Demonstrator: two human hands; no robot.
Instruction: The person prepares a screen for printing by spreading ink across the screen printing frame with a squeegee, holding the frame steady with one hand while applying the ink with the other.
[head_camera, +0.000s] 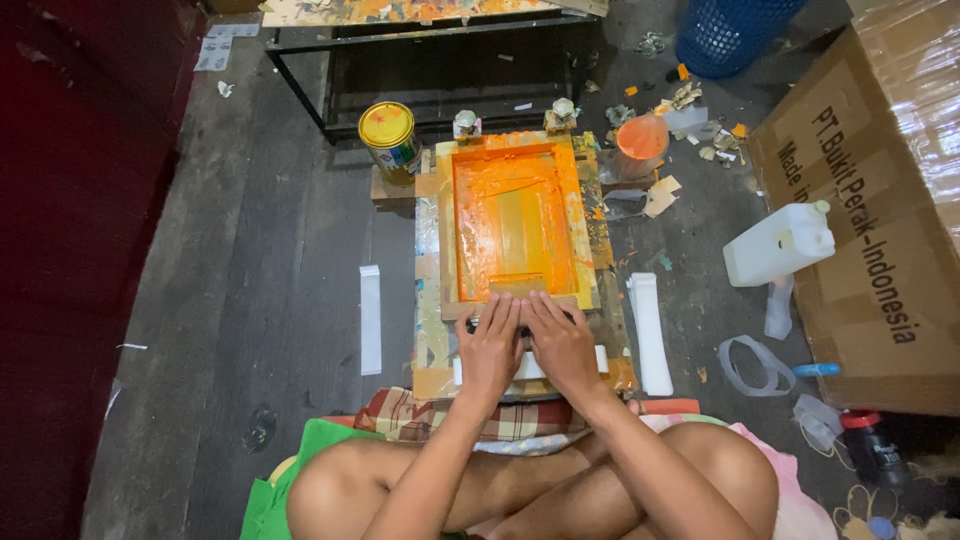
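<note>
1. The wooden screen-printing frame (515, 225) lies flat on a paint-stained board (432, 330) on the dark floor, straight ahead of the seated person's crossed legs. Its mesh is flooded with orange ink, with a paler rectangle showing through the middle.
2. At the frame's near edge, both hands meet side by side. The left hand (490, 345) and the right hand (562, 342) press down with fingers stretched forward and close together, over what looks like the squeegee (518, 290); the tool is mostly hidden, so I cannot tell whether the fingers wrap it or only bear on it.
3. Judged from this, the step in hand is the end of a pull: the blade sits at the near rail, ink drawn across the mesh.
4. The next move would call for even pressure from both hands and a steady frame, since a tilt of the blade could leave the ink uneven.
5. Just left of the frame's far corner stands a yellow-lidded paint can (390, 140); off the far right corner sits an orange-smeared plastic cup (640, 145).
6. White strips (650, 330) lie beside the board on the right, and a single white strip (370, 318) on the left.
7. Well apart to the right are a white jug (778, 245) and a big cardboard box (880, 210).
</note>
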